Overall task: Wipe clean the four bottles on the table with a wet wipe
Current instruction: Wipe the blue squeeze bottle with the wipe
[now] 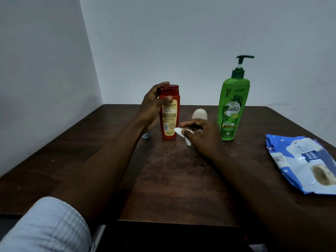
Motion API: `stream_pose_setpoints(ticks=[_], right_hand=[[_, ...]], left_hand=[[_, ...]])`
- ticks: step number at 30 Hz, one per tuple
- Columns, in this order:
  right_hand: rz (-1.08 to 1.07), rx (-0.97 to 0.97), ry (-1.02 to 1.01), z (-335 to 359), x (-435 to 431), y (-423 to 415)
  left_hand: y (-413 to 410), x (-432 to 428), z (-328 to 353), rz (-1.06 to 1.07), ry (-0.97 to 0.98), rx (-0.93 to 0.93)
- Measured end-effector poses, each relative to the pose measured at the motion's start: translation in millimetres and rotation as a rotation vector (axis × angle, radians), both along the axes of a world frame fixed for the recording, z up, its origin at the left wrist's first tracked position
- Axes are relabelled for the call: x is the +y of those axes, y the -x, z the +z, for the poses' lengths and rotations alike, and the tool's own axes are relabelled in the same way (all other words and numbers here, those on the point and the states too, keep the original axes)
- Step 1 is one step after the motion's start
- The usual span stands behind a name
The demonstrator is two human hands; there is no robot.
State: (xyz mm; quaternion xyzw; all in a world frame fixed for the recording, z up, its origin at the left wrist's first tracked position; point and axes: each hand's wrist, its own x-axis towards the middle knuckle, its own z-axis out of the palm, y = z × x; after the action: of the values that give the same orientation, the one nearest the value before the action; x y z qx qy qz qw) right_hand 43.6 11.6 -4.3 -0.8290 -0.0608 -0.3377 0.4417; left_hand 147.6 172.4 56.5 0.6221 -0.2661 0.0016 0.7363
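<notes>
Red plastic bottle (170, 124) stands upright on the dark wooden table (172, 179), its yellow back label printed too small to read. Left hand (154, 104) grips it near the cap, fingers and thumb curled round. Right hand (201, 135) pinches a white wet wipe (179, 132), whose edge touches the bottle's lower right side. Behind that hand sits a small pale bottle (199, 114). To its right a green pump bottle (232, 106) reads "Vatika", "Henna" and "Shampoo". A small bluish item (146, 135) peeks from behind the left wrist. A blue wipes pack (300, 160) printed "mee mee" lies at the table's right
</notes>
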Motion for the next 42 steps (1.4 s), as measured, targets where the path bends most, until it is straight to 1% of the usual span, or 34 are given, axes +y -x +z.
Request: stream_pose_setpoints(ticks=[7,11,13,15,16,17,18,19,21,23,25,27,31,35,38,42], right_hand=[[0.001,0.017,-0.018,1,0,2],[0.002,0.016,-0.018,2,0,4],[0.004,0.013,-0.021,3,0,3],[-0.002,0.009,-0.02,2,-1,3],[-0.003,0.008,-0.02,2,-1,3],[-0.003,0.009,-0.02,2,-1,3],[-0.003,0.009,-0.018,2,0,3],[-0.003,0.008,-0.015,2,0,3],[0.0,0.006,-0.015,2,1,3],[-0.001,0.015,-0.018,3,1,4],[-0.004,0.024,-0.018,3,0,5],[-0.002,0.026,-0.017,3,0,7],[-0.011,0.017,-0.012,3,0,9],[-0.016,0.019,-0.027,3,-1,13],[-0.027,0.008,-0.032,3,-3,18],[-0.035,-0.015,-0.085,8,-8,27]], left_hand=[[-5,4,2,-0.005,-0.002,0.019],[-3,7,7,0.044,0.02,0.022],[-1,14,8,0.159,0.092,-0.026],[4,26,4,0.41,0.167,-0.098],[6,32,0,0.556,0.165,-0.114],[8,39,-7,0.673,0.126,-0.102],[8,45,-15,0.747,0.056,-0.057],[7,49,-23,0.768,-0.03,0.016],[2,55,-37,0.676,-0.229,0.187],[3,56,-47,0.525,-0.414,0.299],[6,54,-53,0.422,-0.545,0.323],[8,52,-62,0.415,-0.612,0.293],[11,53,-68,0.461,-0.636,0.225],[34,55,-61,0.477,-0.552,0.252],[69,51,-49,0.403,-0.476,0.313],[129,48,-43,0.251,-0.446,0.371]])
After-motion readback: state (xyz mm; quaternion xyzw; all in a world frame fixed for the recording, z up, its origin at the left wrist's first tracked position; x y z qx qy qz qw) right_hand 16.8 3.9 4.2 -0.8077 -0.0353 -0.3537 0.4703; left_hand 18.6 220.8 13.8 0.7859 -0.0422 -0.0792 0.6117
